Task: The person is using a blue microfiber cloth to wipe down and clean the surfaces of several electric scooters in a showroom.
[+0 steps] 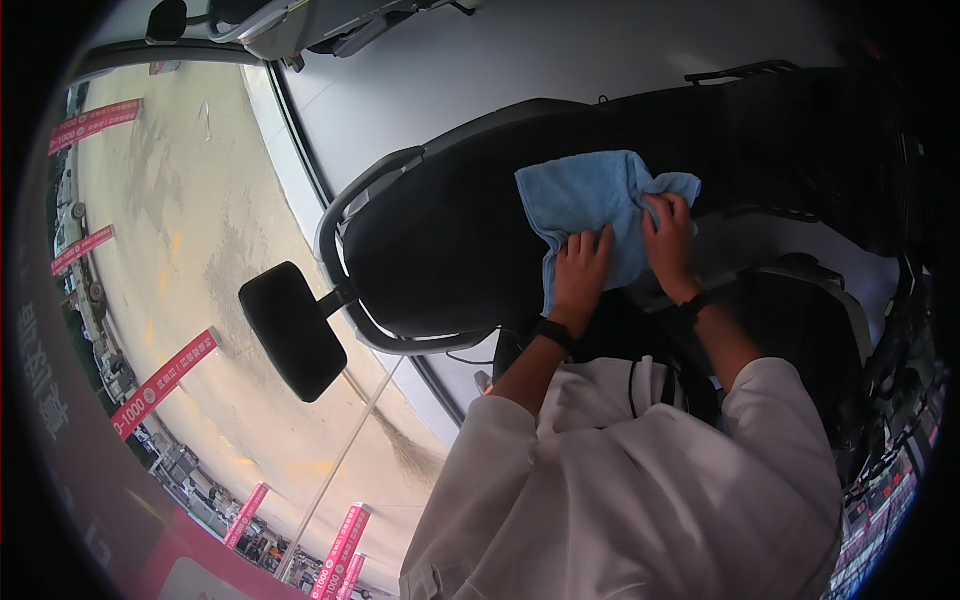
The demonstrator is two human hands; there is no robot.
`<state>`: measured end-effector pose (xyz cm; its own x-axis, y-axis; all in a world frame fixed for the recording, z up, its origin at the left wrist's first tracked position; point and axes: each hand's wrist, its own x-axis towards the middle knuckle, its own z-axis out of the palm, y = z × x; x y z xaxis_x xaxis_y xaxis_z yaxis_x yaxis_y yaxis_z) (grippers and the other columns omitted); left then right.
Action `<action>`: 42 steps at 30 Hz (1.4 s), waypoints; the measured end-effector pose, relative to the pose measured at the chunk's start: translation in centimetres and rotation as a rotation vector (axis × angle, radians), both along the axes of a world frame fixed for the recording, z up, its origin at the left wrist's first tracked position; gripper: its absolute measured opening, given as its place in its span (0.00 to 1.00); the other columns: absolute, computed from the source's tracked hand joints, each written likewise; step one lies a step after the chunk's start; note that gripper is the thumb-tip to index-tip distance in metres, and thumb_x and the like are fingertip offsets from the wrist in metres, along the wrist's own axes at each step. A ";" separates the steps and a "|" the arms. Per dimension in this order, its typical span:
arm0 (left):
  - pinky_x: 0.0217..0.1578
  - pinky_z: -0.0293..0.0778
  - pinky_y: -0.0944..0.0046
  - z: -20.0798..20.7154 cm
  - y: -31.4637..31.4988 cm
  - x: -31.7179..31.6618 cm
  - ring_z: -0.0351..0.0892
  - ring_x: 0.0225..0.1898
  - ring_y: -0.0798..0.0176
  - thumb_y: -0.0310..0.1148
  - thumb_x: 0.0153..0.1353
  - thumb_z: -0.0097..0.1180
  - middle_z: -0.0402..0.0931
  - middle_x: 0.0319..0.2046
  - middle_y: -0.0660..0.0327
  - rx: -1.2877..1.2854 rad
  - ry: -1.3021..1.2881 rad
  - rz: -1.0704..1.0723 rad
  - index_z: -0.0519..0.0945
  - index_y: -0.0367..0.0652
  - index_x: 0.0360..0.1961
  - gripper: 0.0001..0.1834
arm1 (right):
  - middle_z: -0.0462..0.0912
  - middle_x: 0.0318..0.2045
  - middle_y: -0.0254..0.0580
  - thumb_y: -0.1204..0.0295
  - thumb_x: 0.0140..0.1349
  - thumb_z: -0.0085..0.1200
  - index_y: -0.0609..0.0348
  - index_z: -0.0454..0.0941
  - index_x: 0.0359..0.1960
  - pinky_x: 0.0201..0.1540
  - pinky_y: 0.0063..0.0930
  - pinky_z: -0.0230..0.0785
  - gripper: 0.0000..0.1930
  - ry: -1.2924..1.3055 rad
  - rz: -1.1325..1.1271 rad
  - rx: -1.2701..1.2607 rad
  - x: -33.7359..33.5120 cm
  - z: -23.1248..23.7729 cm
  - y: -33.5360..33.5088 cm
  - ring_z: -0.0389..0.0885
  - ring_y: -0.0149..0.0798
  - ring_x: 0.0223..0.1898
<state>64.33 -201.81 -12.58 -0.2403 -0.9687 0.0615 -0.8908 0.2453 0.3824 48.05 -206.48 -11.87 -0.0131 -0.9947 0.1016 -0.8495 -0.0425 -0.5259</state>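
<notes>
A light blue cloth [590, 195] lies spread across the long black seat [440, 230] of a scooter or similar two-wheeler. My left hand [583, 275] presses on the cloth's near edge, its fingers bent into the fabric and the thumb to the right. Farther right, my right hand [668, 240] has its fingers closed on a bunched, folded corner of the cloth. Both palms face down, so the fabric under them is hidden. A dark band circles each wrist.
A grey grab rail [333, 235] curves around the seat's left end, with a black padded backrest [293, 332] beyond it. Another vehicle [330, 25] stands at the far side. Glass on the left shows pavement [200, 220] outside and pink strips [165, 383].
</notes>
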 end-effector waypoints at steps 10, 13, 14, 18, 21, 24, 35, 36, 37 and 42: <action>0.34 0.72 0.60 4.4 1.2 13.4 0.72 0.36 0.56 0.29 0.51 0.52 0.68 0.31 0.60 0.065 -0.164 0.182 0.75 0.48 0.35 0.08 | 0.70 0.45 0.45 0.79 0.55 0.56 0.58 0.75 0.44 0.50 0.36 0.70 0.14 -0.254 0.446 0.074 15.9 -0.2 -0.7 0.73 0.47 0.48; 0.37 0.72 0.54 5.9 2.0 18.3 0.73 0.39 0.50 0.26 0.55 0.53 0.69 0.33 0.57 0.065 -0.099 0.391 0.76 0.46 0.39 0.09 | 0.71 0.44 0.44 0.77 0.53 0.58 0.56 0.76 0.44 0.49 0.37 0.70 0.15 -0.310 0.526 -0.045 21.3 -0.1 -2.4 0.73 0.46 0.48; 0.38 0.72 0.52 5.9 2.0 19.5 0.72 0.40 0.49 0.26 0.57 0.53 0.69 0.34 0.56 0.069 -0.103 0.474 0.77 0.46 0.40 0.09 | 0.71 0.44 0.44 0.77 0.53 0.58 0.56 0.76 0.44 0.49 0.37 0.70 0.15 -0.309 0.515 -0.049 22.8 0.0 -3.3 0.73 0.46 0.48; 0.49 0.70 0.52 5.6 -1.2 19.7 0.71 0.50 0.46 0.26 0.59 0.52 0.72 0.44 0.52 0.005 -0.196 0.526 0.77 0.45 0.42 0.09 | 0.73 0.41 0.42 0.73 0.53 0.55 0.54 0.77 0.40 0.47 0.38 0.70 0.11 -0.234 0.600 -0.213 24.3 -0.4 -7.1 0.74 0.44 0.46; 0.58 0.65 0.50 3.6 -4.1 19.9 0.65 0.59 0.42 0.28 0.60 0.52 0.68 0.56 0.48 -0.108 -0.189 0.523 0.75 0.42 0.47 0.13 | 0.74 0.39 0.41 0.71 0.53 0.53 0.53 0.77 0.35 0.43 0.39 0.71 0.08 -0.160 0.528 -0.265 23.0 -1.5 -10.5 0.74 0.43 0.45; 0.63 0.58 0.48 2.4 -7.8 17.1 0.58 0.66 0.42 0.34 0.61 0.53 0.61 0.64 0.47 -0.007 -0.107 0.441 0.72 0.40 0.55 0.21 | 0.75 0.37 0.41 0.71 0.54 0.53 0.53 0.78 0.36 0.41 0.39 0.72 0.07 -0.072 0.460 -0.178 17.5 -3.7 -14.0 0.76 0.45 0.43; 0.66 0.48 0.41 -1.3 -13.3 -1.9 0.56 0.66 0.46 0.46 0.59 0.53 0.64 0.62 0.53 0.134 0.010 -0.022 0.68 0.42 0.61 0.31 | 0.77 0.42 0.42 0.66 0.64 0.50 0.51 0.80 0.47 0.44 0.38 0.73 0.12 0.216 0.113 0.372 -5.5 -2.9 -13.0 0.78 0.46 0.42; 0.66 0.47 0.41 -1.2 -13.3 -2.9 0.56 0.66 0.46 0.46 0.59 0.53 0.64 0.62 0.54 0.138 0.042 -0.031 0.68 0.42 0.60 0.31 | 0.77 0.42 0.42 0.66 0.64 0.50 0.51 0.80 0.47 0.44 0.38 0.73 0.12 0.222 0.116 0.374 -6.5 -2.6 -12.2 0.78 0.46 0.42; 0.66 0.49 0.42 -1.2 -13.3 -3.3 0.58 0.66 0.49 0.44 0.60 0.52 0.65 0.61 0.56 0.124 0.040 -0.019 0.69 0.43 0.60 0.28 | 0.77 0.42 0.43 0.66 0.64 0.50 0.52 0.80 0.47 0.44 0.38 0.73 0.12 0.228 0.045 0.366 -7.2 -2.5 -11.6 0.78 0.46 0.42; 0.66 0.51 0.47 -1.6 -12.4 -1.1 0.60 0.65 0.54 0.39 0.63 0.50 0.67 0.61 0.58 0.067 0.043 -0.077 0.70 0.45 0.59 0.23 | 0.74 0.42 0.42 0.66 0.64 0.51 0.55 0.79 0.46 0.42 0.36 0.73 0.12 0.309 0.004 0.206 -4.1 -0.9 -9.5 0.78 0.45 0.42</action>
